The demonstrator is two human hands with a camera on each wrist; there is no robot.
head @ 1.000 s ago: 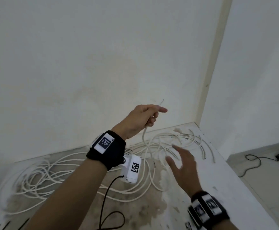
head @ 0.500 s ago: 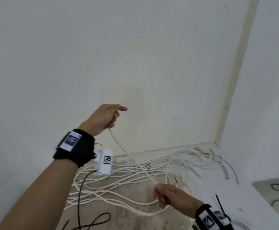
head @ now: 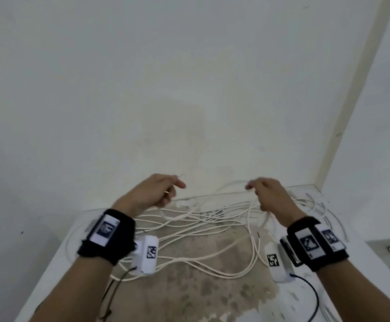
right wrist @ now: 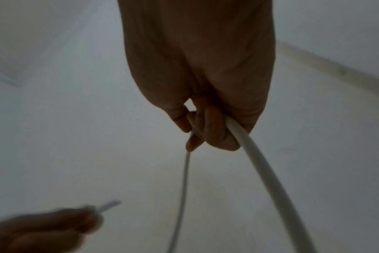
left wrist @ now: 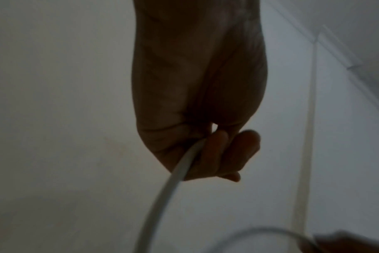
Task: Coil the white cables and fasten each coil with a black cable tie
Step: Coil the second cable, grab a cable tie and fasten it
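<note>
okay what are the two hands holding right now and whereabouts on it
Both hold white cable. The left hand grips it just short of its free end; the right hand has its grip farther along, a loop hanging from it.

Head view looks down and forward over table (head: 57, 259) toward wall corner; wrist views sit close under each palm, sharing the white cable (left wrist: 180, 167).

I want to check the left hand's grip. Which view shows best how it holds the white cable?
The left wrist view: the left hand curls its fingers round the white cable, seen close. The head view shows only its back. The right wrist view shows it blurred, with the cable end sticking out.
</note>
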